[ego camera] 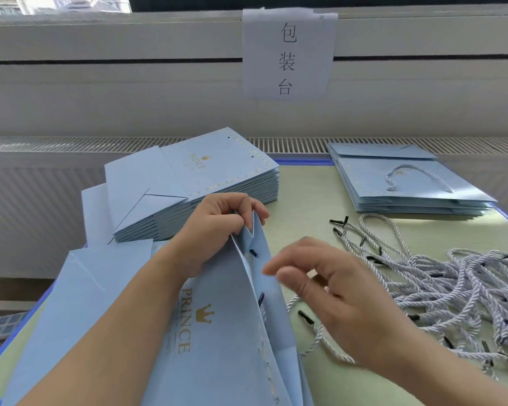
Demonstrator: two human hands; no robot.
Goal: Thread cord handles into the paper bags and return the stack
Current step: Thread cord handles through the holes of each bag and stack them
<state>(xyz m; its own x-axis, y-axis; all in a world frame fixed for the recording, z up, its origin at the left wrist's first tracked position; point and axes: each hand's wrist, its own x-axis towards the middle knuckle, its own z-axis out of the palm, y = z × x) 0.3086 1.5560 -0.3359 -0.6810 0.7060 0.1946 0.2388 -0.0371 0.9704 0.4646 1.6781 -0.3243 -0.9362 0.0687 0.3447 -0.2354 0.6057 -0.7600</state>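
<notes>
The pale green tabletop [305,200] carries everything for this job. At its far left sits the tall stack of flat light-blue paper bags with gold lettering [206,183], with no cords showing in the top bag's punched holes; at the far right lies a lower pile of the same blue bags with cord handles fitted [408,183]. Between that pile and the near right edge sprawls the tangled heap of white-and-blue twisted cords with black tips [452,288].

Nearest the camera, the light-blue paper bag being worked on [211,332] lies partly opened at its mouth. The left hand [217,221] pinches the top edge of the bag, its fingers curled round the paper and spreading the mouth. Two black cord tips [254,253] already poke through holes in the near panel, so one handle looks seated. The right hand [335,288] hovers just beside the bag's edge, fingers loosely spread and holding nothing.

To do this step well, I judge the left hand should keep the mouth open and taut while the right picks one single cord from the heap by its stiff tip, not the rope, and pushes it straight through a free hole.
</notes>
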